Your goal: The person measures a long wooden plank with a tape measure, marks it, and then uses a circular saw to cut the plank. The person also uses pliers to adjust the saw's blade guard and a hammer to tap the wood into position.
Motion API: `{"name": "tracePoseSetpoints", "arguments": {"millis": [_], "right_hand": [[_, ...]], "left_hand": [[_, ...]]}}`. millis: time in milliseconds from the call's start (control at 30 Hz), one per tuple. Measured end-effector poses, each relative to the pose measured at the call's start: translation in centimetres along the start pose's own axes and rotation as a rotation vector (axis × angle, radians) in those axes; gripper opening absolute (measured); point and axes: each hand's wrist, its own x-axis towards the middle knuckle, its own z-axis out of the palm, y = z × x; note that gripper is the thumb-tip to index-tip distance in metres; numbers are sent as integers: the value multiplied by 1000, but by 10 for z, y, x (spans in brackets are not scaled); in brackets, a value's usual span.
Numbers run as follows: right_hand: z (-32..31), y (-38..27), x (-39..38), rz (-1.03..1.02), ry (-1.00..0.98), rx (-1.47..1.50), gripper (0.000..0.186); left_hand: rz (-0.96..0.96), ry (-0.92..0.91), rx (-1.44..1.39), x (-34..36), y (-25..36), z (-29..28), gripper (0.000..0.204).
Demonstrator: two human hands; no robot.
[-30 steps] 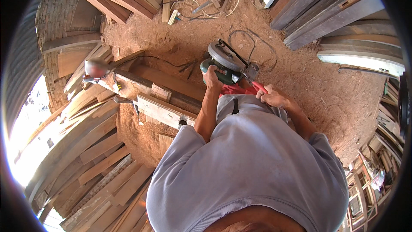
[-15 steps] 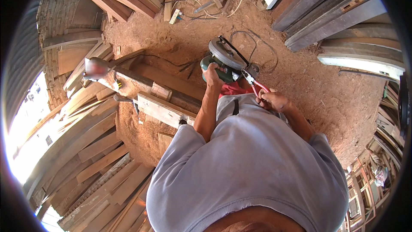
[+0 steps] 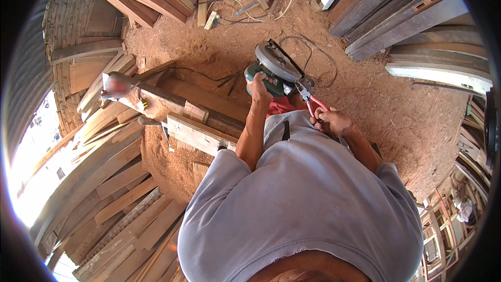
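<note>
My left hand [image 3: 259, 87] is closed round the handle of a green circular saw [image 3: 253, 72]. Its grey round blade guard [image 3: 276, 61] faces away from me, tilted up. In my right hand [image 3: 332, 121] is a pair of pliers with red handles [image 3: 316, 105]. The metal jaws of the pliers [image 3: 303, 90] are at the near right side of the saw, by the blade's middle. Whether the jaws grip a part there is too small to tell. The saw is held above my lap, close to red cloth.
On the left a long wooden beam [image 3: 219, 117] carries a small wood block [image 3: 195, 110], with a hammer-like tool [image 3: 150, 121] near its end. Stacked boards [image 3: 130, 198] lie at the lower left. Dark planks [image 3: 396, 15] lean at the far right. Cables [image 3: 308, 52] run over the sawdust-covered ground.
The saw has tipped and shifted slightly away from me. The pliers' handles have turned a little, and their jaws stay by the blade's middle. Both hands keep their hold.
</note>
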Motion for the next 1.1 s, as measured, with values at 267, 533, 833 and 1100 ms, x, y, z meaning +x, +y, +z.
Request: {"name": "tracePoseSetpoints", "arguments": {"millis": [267,533,833,1100], "right_hand": [[-5,0,3,-16,-39,31,12],[-2,-79,-13,31,194,-627,31],[-128,-139,130,-449,766,-1074,35],[129,-162,174,-499,142,-1362,46]], "left_hand": [[-6,-15,-24,4,-3,-4,6],[-88,143,-128,5,-6,-23,9],[-25,112,-45,-9,2,-46,13],[-84,275,-167,10,23,-53,18]]}}
